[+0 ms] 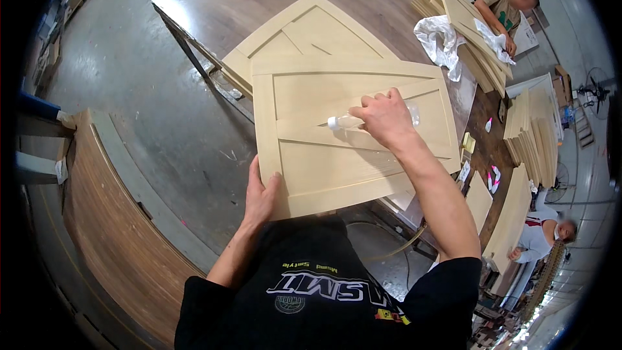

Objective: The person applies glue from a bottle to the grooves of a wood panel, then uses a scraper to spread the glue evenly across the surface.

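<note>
One clear bottle [352, 122], probably light, slippery and best held mid-body, is clasped by curled fingers of the right hand [387, 118] over a stiff-looking panel [350, 165], edge-gripped by fingers of the left hand [261, 196].

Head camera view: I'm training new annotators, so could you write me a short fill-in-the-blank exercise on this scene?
1. The right hand holds a clear bottle whose cap is ____ in colour.
2. That cap points toward the picture's ____ side.
3. The left hand grips the edge of a framed panel, and the person's short-sleeved T-shirt is mostly ____.

Missing words: white; left; black.
</note>
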A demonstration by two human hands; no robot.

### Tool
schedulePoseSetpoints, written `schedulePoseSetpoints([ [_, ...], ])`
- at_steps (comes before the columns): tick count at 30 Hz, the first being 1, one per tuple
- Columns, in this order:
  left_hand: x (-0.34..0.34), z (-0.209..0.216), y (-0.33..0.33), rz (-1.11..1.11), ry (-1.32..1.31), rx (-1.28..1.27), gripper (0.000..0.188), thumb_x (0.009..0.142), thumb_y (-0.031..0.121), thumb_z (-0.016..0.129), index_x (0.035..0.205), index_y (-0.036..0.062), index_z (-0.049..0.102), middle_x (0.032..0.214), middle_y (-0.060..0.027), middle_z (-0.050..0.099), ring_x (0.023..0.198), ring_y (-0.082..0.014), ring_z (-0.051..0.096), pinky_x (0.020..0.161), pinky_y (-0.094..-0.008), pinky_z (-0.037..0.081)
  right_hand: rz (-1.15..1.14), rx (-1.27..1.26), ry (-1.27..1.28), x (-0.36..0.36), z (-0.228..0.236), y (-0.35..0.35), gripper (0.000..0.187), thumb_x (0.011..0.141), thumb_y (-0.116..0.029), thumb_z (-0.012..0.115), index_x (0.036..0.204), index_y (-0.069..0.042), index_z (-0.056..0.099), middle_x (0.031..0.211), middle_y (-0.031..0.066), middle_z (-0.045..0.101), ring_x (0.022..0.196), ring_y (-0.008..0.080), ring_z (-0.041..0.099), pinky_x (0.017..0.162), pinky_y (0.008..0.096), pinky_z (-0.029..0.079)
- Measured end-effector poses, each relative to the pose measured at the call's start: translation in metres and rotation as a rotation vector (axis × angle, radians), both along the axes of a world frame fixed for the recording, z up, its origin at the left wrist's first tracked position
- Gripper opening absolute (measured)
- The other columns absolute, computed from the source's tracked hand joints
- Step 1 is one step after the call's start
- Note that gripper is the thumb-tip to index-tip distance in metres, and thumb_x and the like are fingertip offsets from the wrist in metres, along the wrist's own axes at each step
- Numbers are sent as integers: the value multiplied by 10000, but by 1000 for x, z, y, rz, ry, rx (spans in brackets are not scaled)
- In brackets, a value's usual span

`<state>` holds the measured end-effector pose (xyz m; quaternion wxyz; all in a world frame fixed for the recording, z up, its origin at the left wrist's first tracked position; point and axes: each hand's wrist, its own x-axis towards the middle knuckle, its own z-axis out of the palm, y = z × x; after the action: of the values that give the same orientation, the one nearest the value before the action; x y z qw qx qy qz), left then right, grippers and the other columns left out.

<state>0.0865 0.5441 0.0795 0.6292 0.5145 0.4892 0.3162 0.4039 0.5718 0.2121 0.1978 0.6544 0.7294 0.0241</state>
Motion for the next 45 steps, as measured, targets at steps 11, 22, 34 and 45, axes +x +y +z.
schedulePoseSetpoints([
  [11, 3, 10, -2, 38, -16, -97, 630, 985, 133, 576, 1551, 11, 325, 1449, -182, 532, 1311, -254, 538, 1103, -366, 424, -363, 35, 52, 65, 5, -51, 339, 856, -349, 785, 1185, -278, 745, 991, 5, 707, 972, 201, 683, 938, 434, 395],
  [22, 3, -2, -1, 11, 64, -13, 615, 990, 125, 573, 1545, 15, 333, 1449, -199, 521, 1335, -281, 520, 1128, -373, 397, -690, 152, 87, 120, -16, -87, 277, 858, -350, 745, 1114, -248, 764, 959, 35, 716, 955, 236, 683, 908, 477, 429],
  [34, 1, -14, 0, -7, 6, 26, 593, 1020, 125, 546, 1548, -11, 311, 1472, -189, 484, 1337, -277, 498, 1137, -383, 380, -974, 352, 175, 176, -42, -109, 280, 863, -387, 751, 1089, -222, 759, 1020, 102, 759, 993, 323, 712, 859, 496, 540],
  [45, 0, -11, -3, -2, 9, 62, 585, 988, 97, 538, 1523, -18, 333, 1443, -181, 485, 1314, -276, 498, 1133, -384, 374, -1297, 388, 285, 232, -71, -114, 408, 849, -471, 755, 1103, -152, 765, 1094, 119, 760, 1046, 330, 717, 878, 459, 571],
])
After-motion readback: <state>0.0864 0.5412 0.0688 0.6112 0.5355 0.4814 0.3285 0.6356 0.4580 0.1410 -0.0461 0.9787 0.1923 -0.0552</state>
